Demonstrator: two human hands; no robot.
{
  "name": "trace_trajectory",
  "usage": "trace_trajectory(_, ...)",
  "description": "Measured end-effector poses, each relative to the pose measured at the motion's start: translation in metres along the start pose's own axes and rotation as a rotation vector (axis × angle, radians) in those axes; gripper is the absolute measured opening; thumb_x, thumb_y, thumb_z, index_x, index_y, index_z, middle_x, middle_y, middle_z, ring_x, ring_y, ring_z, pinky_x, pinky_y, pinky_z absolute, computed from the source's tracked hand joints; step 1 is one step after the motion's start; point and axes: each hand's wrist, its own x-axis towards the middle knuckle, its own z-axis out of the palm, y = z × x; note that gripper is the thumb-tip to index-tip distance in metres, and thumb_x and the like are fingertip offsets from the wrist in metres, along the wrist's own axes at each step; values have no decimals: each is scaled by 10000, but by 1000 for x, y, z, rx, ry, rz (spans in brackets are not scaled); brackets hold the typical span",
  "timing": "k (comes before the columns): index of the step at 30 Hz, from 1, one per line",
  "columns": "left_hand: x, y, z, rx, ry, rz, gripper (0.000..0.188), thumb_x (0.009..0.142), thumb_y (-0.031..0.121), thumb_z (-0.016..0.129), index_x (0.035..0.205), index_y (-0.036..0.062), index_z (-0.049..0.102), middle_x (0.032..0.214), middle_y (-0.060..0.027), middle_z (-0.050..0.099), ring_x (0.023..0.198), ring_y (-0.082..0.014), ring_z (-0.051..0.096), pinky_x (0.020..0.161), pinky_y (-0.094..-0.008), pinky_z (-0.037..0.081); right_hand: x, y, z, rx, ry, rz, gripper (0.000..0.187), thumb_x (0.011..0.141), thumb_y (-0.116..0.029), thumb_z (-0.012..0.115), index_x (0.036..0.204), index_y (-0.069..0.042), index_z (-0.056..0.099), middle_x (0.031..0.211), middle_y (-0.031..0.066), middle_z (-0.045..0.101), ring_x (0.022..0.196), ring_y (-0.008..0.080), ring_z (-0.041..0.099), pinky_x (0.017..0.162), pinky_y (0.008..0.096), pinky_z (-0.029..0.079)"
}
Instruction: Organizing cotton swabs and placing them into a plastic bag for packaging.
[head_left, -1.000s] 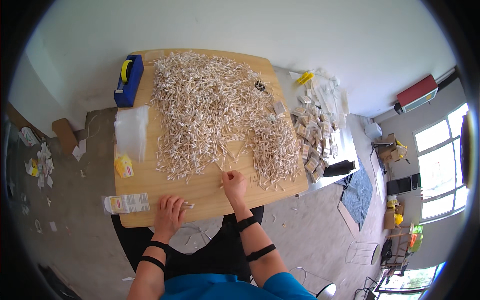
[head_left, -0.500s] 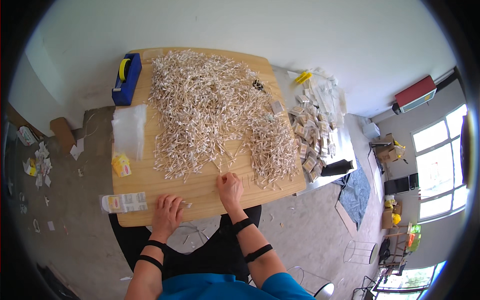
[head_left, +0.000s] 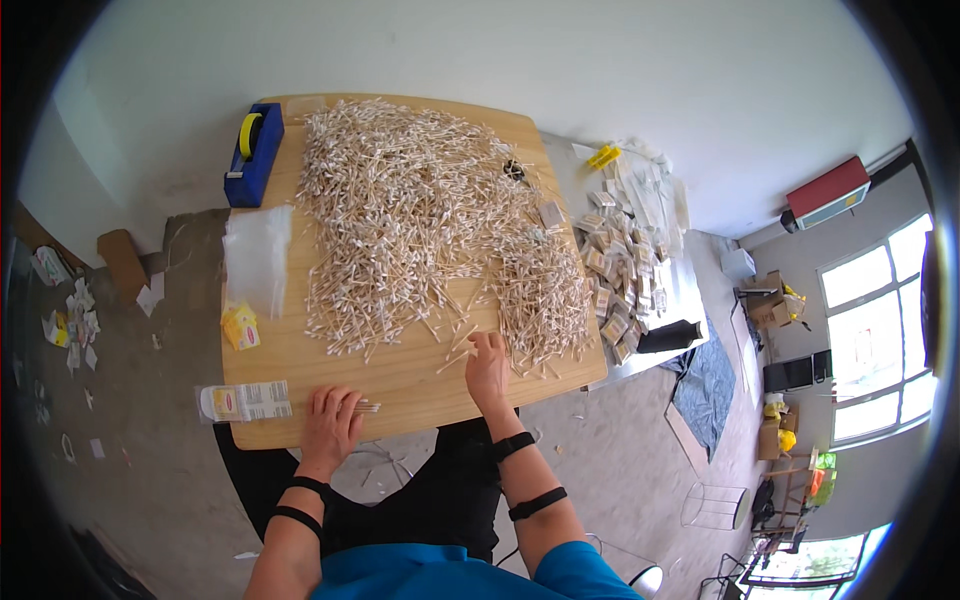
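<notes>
A large heap of cotton swabs covers much of the wooden table, with a smaller heap at its right. Near the front edge my left hand rests with curled fingers round a few cotton swabs, whose white tips stick out on the right. My right hand is at the near side of the heaps, its fingers pinched together by some loose swabs. Whether a swab is between those fingertips is too small to make out. Left of my left hand lies a clear bag with a printed card.
At the table's left lie a blue tape dispenser, clear plastic bags and yellow cards. On a side table to the right are several filled packs and a black tray. A stool stands on the floor.
My right hand has moved right and slightly farther away, towards the smaller heap. My left hand stays by the front edge with its swabs.
</notes>
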Motion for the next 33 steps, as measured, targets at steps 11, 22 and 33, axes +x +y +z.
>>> trace_trajectory(11,-2,1,-4,17,-10,-20,431,790,161,693,1198,88,577,1194,-78,525,1182,-316,471,1062,-479,364,1,14,-12,179,-199,-181,290,762,-143,768,1028,-82,674,995,98,613,844,299,646,703,409,521)
trace_trajectory(22,1,2,1,6,-4,-8,507,781,157,720,1250,79,543,1227,-82,517,1203,-303,473,1077,-471,357,-26,-13,4,364,-447,5,189,768,-130,759,928,-73,677,1003,108,626,890,330,635,718,418,517)
trace_trajectory(33,-1,-3,-1,-14,-37,-22,581,790,191,728,1303,69,484,1277,-91,491,1234,-317,447,1097,-488,333,-57,-40,13,476,-181,208,298,751,-40,769,1022,-14,645,1013,134,606,813,277,656,713,362,540)
